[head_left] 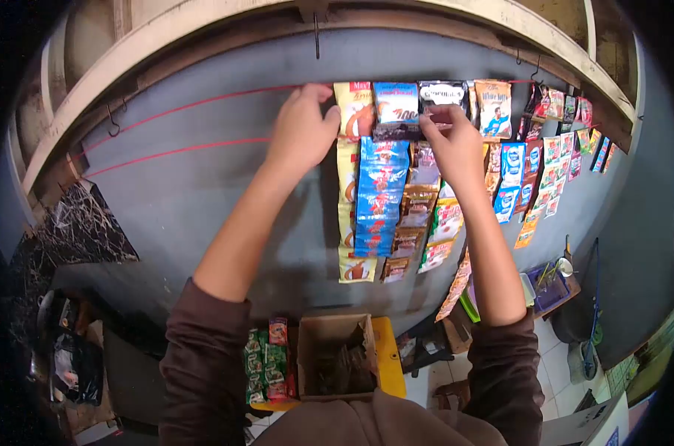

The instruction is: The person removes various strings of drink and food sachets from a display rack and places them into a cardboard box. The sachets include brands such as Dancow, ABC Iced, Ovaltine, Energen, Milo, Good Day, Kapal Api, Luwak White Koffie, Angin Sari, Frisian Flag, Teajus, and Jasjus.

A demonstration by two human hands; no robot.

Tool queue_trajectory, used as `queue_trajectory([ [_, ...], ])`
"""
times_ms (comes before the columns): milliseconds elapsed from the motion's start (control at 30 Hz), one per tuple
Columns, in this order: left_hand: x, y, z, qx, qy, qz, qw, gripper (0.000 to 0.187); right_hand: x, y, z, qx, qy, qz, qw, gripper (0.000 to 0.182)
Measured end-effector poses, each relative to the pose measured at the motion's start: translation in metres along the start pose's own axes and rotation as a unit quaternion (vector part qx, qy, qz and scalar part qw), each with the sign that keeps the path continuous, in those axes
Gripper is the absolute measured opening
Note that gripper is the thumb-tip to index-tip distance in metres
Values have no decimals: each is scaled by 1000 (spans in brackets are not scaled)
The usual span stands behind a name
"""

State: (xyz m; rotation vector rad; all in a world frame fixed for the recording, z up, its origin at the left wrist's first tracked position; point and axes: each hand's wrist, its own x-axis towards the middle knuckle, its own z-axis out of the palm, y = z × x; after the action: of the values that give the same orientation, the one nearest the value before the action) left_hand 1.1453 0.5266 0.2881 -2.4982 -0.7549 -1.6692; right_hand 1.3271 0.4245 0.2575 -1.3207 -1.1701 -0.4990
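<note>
My left hand point(304, 128) is raised at the upper red string point(225, 97), its fingers curled beside the left edge of a yellow sachet strip point(354, 111). What those fingers hold is hidden. My right hand point(457, 145) pinches the lower edge of a black sachet point(442, 94) with thumb and fingers. Between the hands hangs a blue-and-white sachet point(396, 104), with a dark band across its bottom. Below it runs a long strip of blue sachets point(381, 197). A brown-and-white sachet point(493, 108) hangs to the right of the black one.
More sachet strips point(512, 178) hang along the grey wall point(203, 201) to the right. Metal hooks point(113, 123) hang from the wooden beam. Below me stand an open cardboard box point(335, 320), green sachets point(265, 364) and a yellow surface point(390, 357). A purple basket point(551, 290) is at lower right.
</note>
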Motion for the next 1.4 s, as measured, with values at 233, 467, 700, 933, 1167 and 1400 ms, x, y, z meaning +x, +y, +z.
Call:
queue_trajectory([
  [233, 18, -2, 27, 65, -164, -149, 973, 48, 23, -14, 26, -114, -69, 92, 987, 73],
  [467, 12, -3, 33, 108, -195, -140, 965, 40, 24, -9, 40, -116, -60, 110, 985, 72],
  [700, 21, -17, 28, 11, -162, -135, 978, 34, 48, -3, 41, 62, -136, 175, 973, 51],
  [933, 38, -55, 13, -381, 73, -205, 899, 20, 57, -35, 53, 232, -16, 210, 950, 39],
  [1167, 57, -99, -52, -525, 106, -299, 789, 27, 52, -49, 64, 356, -198, 97, 908, 17],
  [1400, 50, -87, -84, -582, -58, -264, 767, 48, 27, -64, 75, 390, 144, -133, 900, 14],
])
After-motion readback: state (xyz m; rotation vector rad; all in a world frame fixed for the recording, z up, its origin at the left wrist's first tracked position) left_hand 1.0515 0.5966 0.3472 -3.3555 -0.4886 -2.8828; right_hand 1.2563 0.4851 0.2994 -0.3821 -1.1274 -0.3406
